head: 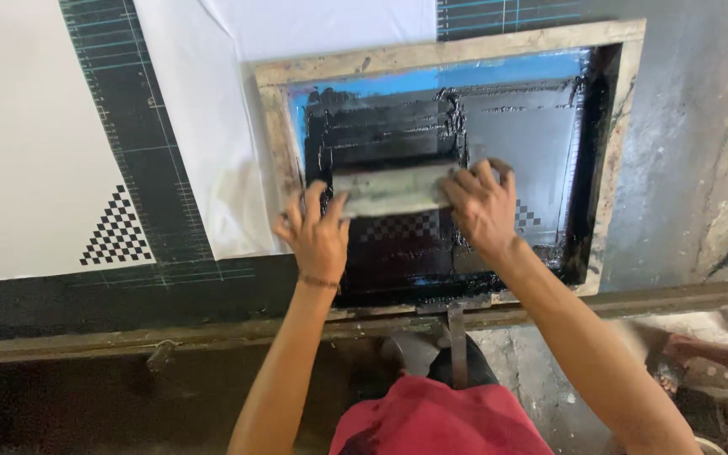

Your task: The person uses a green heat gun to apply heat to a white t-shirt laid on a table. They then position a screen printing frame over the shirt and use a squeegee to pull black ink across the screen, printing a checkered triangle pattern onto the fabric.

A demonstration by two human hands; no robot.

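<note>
We see both hands closed on a grey squeegee (391, 190) lying across the ink-covered mesh inside a wooden screen frame (448, 52): the left hand (318, 236) has its grip wrapped round the left end, the right hand (482, 202) round the right end. Beside the frame, white fabric (35, 143) on the tabletop bears a black checkered triangle (117, 229).

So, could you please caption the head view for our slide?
Both hands press a squeegee across a black-inked printing screen.

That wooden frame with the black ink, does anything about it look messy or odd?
Black ink is smeared unevenly up the inner right edge of the wooden frame, whose wood is stained. Both hands, left and right, grip the scraper.
</note>
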